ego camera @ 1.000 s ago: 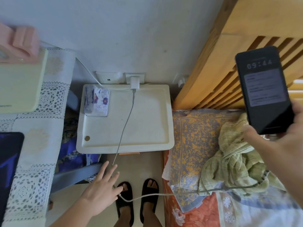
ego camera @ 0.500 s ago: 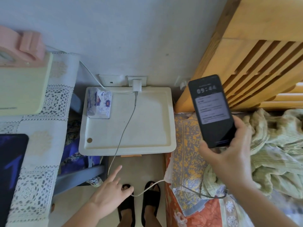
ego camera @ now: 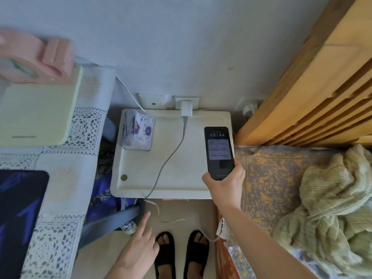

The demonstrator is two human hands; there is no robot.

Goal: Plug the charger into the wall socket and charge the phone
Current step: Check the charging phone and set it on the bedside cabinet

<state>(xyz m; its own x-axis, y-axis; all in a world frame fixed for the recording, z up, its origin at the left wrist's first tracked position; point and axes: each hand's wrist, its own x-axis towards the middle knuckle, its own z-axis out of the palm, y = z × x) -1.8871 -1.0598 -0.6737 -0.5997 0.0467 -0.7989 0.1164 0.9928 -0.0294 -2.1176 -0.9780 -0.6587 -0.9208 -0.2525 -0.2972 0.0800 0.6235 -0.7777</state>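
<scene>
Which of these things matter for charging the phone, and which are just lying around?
For the job: phone in the right hand; charger in the socket; cable; left hand.

Lying about: tissue pack, tray, blanket, tablet, slippers.

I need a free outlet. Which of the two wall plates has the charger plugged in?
The right wall plate, holding the white charger; the left plate has none.
</scene>
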